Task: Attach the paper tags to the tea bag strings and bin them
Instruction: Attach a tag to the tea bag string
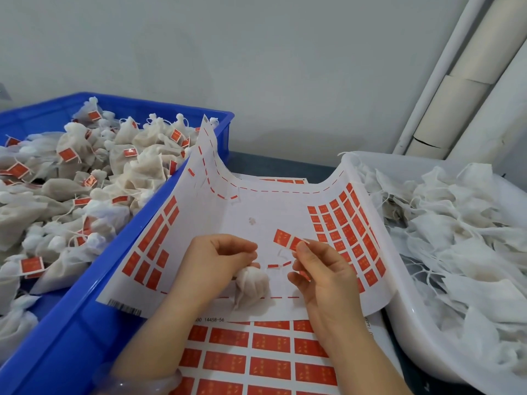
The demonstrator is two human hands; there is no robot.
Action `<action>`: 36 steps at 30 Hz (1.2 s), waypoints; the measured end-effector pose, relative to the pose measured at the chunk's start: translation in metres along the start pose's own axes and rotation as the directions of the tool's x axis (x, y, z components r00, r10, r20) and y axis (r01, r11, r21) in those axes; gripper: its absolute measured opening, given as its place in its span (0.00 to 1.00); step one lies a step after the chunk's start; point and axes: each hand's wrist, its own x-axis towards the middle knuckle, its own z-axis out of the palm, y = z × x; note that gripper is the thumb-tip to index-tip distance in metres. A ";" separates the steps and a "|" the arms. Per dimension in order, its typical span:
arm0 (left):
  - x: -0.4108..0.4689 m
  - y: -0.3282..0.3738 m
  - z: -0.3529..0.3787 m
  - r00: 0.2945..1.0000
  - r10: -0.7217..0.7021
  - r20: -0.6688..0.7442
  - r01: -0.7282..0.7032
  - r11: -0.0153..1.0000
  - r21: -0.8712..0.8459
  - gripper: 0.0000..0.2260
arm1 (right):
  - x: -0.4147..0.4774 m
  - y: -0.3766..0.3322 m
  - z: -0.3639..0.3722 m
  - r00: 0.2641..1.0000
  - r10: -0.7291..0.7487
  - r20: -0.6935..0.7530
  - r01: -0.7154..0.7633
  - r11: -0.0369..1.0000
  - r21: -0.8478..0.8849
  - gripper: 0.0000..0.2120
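Observation:
My left hand (219,258) pinches the top of a small white tea bag (251,286) that hangs over the curled sticker sheet (256,212). My right hand (322,269) holds a red paper tag (286,239) by one end, just right of the bag's string. The sheet carries red tags along both sides, with its middle peeled bare. On the left, the blue bin (85,295) is piled with tagged tea bags (85,178). To the right, a white tub (410,315) holds untagged tea bags (462,229).
A flat sheet of red tags (256,357) lies under the curled one, near me. White pipes (456,89) run up the wall at the back right. A translucent bangle (142,383) sits on my left wrist.

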 end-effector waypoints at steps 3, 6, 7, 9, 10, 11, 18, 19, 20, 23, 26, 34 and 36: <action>0.000 0.003 0.000 1.000 0.001 0.023 -0.001 1.000 -0.003 0.09 | 0.000 0.001 0.001 1.000 0.010 -0.002 -0.010 1.000 -0.010 0.15; -0.001 0.005 0.001 0.999 0.008 0.042 -0.008 1.000 -0.006 0.10 | 0.000 0.002 0.001 1.000 0.015 0.014 -0.015 0.999 -0.032 0.16; -0.003 0.006 0.001 0.999 0.014 0.046 -0.014 1.000 -0.007 0.10 | -0.001 0.003 0.001 0.999 0.020 0.027 -0.019 0.998 -0.052 0.16; -0.005 0.007 0.002 0.998 0.042 0.047 -0.042 0.999 -0.003 0.11 | -0.001 0.004 0.001 0.998 0.034 0.054 -0.030 0.996 -0.081 0.15; -0.005 0.008 0.003 0.997 0.060 0.048 -0.060 0.998 0.001 0.11 | -0.001 0.004 0.002 0.997 0.040 0.061 -0.035 0.996 -0.081 0.15; -0.006 0.010 0.004 0.996 0.077 0.053 -0.077 0.997 -0.001 0.11 | -0.001 0.004 0.001 0.997 0.039 0.069 -0.034 0.997 -0.074 0.15; -0.016 0.016 0.016 0.979 0.167 0.118 -0.157 0.983 -0.091 0.14 | -0.005 -0.003 0.002 0.988 -0.013 0.153 0.008 0.999 0.032 0.11; -0.017 0.016 0.017 0.978 0.174 0.115 -0.163 0.982 -0.099 0.14 | -0.005 -0.003 0.003 0.986 -0.021 0.165 0.015 0.999 0.033 0.11; -0.017 0.016 0.017 0.977 0.179 0.113 -0.167 0.980 -0.106 0.15 | -0.006 -0.003 0.003 0.985 -0.026 0.172 0.021 0.999 0.033 0.11; -0.017 0.017 0.020 0.971 0.201 0.126 -0.184 0.974 -0.136 0.15 | -0.005 -0.003 0.002 0.982 -0.032 0.187 0.026 0.999 0.031 0.14; -0.018 0.018 0.020 0.962 0.233 0.139 -0.208 0.963 -0.174 0.17 | -0.004 -0.002 0.000 0.979 -0.043 0.197 0.043 0.999 0.009 0.17; -0.018 0.018 0.019 0.953 0.243 0.184 -0.206 0.958 -0.199 0.18 | -0.004 -0.004 -0.001 0.975 -0.075 0.210 0.091 0.994 -0.068 0.03; -0.018 0.017 0.019 0.948 0.245 0.202 -0.203 0.956 -0.210 0.18 | -0.003 -0.003 -0.001 0.978 -0.066 0.198 0.080 0.995 -0.063 0.08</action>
